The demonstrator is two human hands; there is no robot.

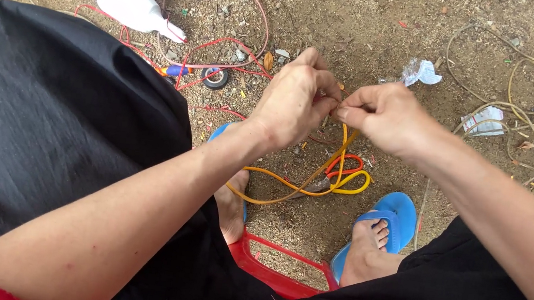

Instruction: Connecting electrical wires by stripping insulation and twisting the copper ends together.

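Head view: left hand (298, 99) and right hand (382, 113) meet fingertip to fingertip, both pinched shut on the top end of an orange wire (318, 177). The wire hangs straight down from the pinch, looping above the dirt (367, 19) between two blue sandals (395, 218). Both hands are equally near.

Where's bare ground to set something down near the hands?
Bare dirt between the crumpled wrapper and the tan wire coils, and top centre past the bottle. Crowded: red wires by the bottle, yellow wire between the feet.
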